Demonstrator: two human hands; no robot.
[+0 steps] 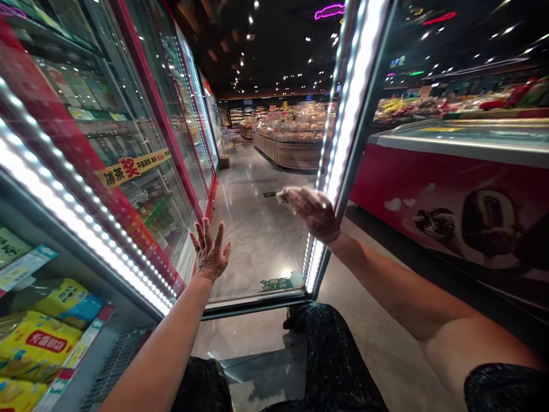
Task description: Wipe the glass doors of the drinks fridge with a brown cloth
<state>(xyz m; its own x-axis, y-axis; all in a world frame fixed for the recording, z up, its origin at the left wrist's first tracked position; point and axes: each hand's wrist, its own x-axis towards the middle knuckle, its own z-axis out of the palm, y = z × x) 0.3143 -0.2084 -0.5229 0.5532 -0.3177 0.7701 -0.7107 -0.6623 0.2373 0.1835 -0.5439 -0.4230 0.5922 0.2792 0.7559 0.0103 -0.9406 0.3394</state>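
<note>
An open glass cabinet door (257,305) with a dark frame stands in front of me, a bright LED strip (355,74) along its right side. My left hand (210,252) is raised at the pane's lower left, fingers spread, holding nothing; I cannot tell whether it touches the glass. My right hand (311,213) is by the door's right edge, over the LED strip, with its fingers bent together. Something pale and crumpled (283,197) shows at its fingertips, too blurred to name. A green sticker (281,282) sits low on the pane.
At lower left, shelves hold yellow snack bags (40,343) behind price tags (86,346). Red-framed glass coolers (148,109) line the left, one bearing a yellow label (134,167). A red chest freezer (386,189) stands right. Farther back is a wood-sided display counter (289,151).
</note>
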